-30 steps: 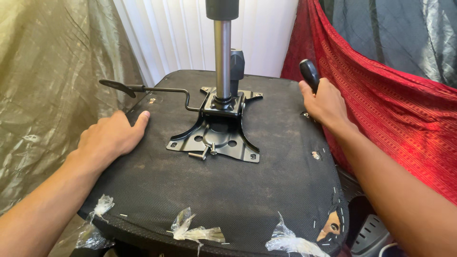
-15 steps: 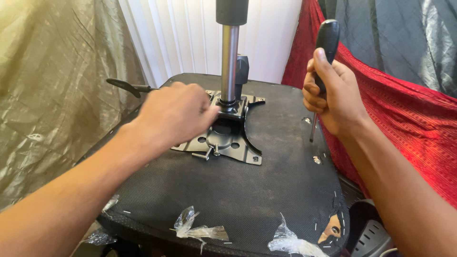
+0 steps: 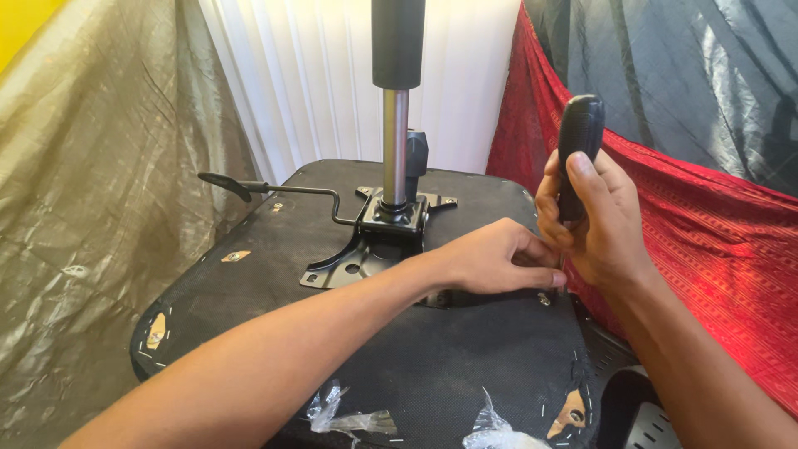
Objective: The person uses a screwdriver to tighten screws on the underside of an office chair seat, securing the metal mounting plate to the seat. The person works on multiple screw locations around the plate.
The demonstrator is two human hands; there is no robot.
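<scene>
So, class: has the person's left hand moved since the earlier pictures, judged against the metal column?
Yes. The left hand has crossed from the column's left side to its right, and now meets the right hand holding the screwdriver.

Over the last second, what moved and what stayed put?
The right hand lifted the black-handled screwdriver off the seat edge and holds it upright. The left hand left the seat's left side, crossed the metal bracket and now reaches the screwdriver's lower end. The upturned seat, gas cylinder and lever stayed put.
</scene>
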